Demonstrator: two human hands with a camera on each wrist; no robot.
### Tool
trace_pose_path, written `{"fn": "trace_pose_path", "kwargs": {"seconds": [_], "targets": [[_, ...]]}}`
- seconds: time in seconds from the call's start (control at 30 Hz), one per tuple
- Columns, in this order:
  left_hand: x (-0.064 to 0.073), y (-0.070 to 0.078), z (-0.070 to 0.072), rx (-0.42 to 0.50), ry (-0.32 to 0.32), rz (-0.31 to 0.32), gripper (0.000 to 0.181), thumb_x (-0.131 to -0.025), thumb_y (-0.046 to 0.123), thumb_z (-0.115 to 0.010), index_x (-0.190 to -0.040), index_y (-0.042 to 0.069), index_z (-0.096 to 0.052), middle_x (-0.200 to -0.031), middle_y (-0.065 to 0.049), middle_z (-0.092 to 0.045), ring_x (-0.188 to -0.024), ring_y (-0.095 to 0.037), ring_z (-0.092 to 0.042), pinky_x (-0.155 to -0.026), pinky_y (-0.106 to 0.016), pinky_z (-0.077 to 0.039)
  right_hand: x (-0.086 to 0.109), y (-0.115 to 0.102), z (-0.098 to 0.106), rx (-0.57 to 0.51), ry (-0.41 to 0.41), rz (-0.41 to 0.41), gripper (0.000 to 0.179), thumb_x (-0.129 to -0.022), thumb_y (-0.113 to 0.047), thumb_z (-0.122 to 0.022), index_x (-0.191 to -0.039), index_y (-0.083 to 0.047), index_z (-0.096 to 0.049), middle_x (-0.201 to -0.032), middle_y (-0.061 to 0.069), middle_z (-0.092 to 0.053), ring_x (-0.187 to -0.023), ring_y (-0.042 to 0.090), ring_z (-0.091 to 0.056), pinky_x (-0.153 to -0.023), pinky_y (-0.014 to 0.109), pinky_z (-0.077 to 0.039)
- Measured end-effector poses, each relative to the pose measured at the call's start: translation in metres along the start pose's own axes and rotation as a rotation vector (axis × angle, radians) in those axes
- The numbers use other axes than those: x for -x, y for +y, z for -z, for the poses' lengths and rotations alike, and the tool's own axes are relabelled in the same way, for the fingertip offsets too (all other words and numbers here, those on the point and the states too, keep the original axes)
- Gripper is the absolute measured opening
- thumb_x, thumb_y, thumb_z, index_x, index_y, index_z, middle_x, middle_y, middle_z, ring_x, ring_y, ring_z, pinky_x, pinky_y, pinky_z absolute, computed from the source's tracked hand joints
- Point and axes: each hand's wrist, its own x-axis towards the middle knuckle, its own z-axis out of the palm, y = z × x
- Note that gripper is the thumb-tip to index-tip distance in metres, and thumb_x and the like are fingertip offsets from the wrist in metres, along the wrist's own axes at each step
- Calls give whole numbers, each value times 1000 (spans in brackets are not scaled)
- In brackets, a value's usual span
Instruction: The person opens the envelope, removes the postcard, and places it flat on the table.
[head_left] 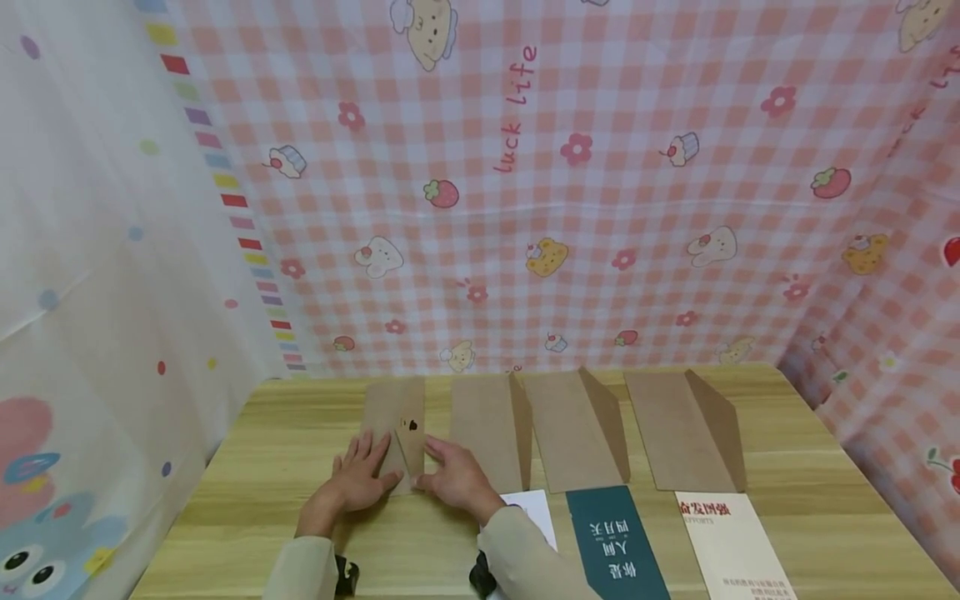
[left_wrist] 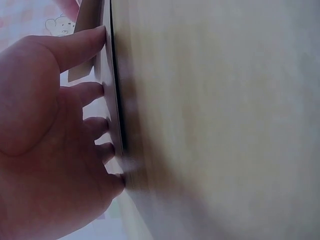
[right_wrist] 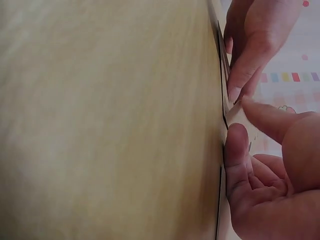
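Note:
A brown kraft-paper envelope [head_left: 381, 408] lies at the left of the row, its flap [head_left: 411, 442] folded leftward over it and bearing a small dark print. My left hand [head_left: 358, 479] rests on the envelope's left part with fingers spread and fingertips down on the paper. In the left wrist view the flap [left_wrist: 84, 70] stands slightly raised beside the thumb. My right hand [head_left: 461, 479] pinches the flap side of the envelope at the right edge, thumb near the lower corner, the other fingers curled in the right wrist view.
Three more brown envelopes [head_left: 483, 425], [head_left: 566, 425], [head_left: 671, 425] lie to the right with flaps unfolded. Nearer me are a teal card [head_left: 618, 542], a cream card with red print [head_left: 731, 542] and a white card [head_left: 534, 504] partly under my right sleeve. A checked curtain [head_left: 510, 208] hangs behind the wooden table [head_left: 240, 467].

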Motion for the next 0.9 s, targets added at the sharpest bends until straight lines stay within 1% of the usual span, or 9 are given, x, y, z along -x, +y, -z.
{"fn": "trace_pose_path", "kwargs": {"seconds": [0.07, 0.1, 0.3, 0.5, 0.7, 0.9], "targets": [[0, 0, 0, -1, 0, -1, 71, -100, 31, -54, -155, -1, -24, -160, -32, -4, -147, -52, 3, -112, -72, 0, 0, 0, -1, 30, 10, 11, 70, -82, -11, -79, -145, -4, -49, -140, 11, -57, -131, 29, -53, -112, 43, -37], [0, 0, 1, -1, -1, 0, 70, -100, 31, -54, -155, 0, -24, -160, -32, -4, -147, -52, 3, -112, -72, 0, -1, -1, -1, 46, 15, 16, 70, -82, -11, -79, -145, -5, -50, -140, 10, -58, -136, 29, -47, -114, 44, -35], [2, 2, 2, -2, -2, 4, 70, -100, 31, -55, -155, -1, -25, -160, -32, -4, -147, -52, 3, -112, -73, -1, -2, -1, -3, 97, 31, 34, 68, -82, -14, -80, -144, -7, -52, -138, 9, -59, -135, 29, -49, -112, 44, -37], [1, 1, 2, -5, -5, 2, 70, -100, 31, -54, -155, -1, -25, -160, -32, -4, -147, -52, 3, -111, -73, -1, -1, -2, -3, 110, 32, 45, 68, -82, -12, -80, -144, -5, -52, -139, 11, -58, -135, 29, -49, -112, 44, -38], [2, 2, 2, -6, -9, -1, 71, -100, 32, -54, -155, 0, -24, -160, -32, -3, -147, -52, 3, -111, -73, 0, 0, -2, -1, 146, 18, 54, 66, -85, -14, -78, -145, -7, -51, -143, 11, -55, -135, 29, -48, -112, 43, -38], [1, 2, 1, -6, -7, -4, 70, -101, 32, -53, -155, -1, -24, -160, -33, -3, -146, -53, 3, -111, -74, 0, 1, -1, 1, 160, -7, 56, 64, -88, -15, -74, -145, -5, -49, -145, 11, -54, -136, 31, -47, -112, 45, -37]]}}
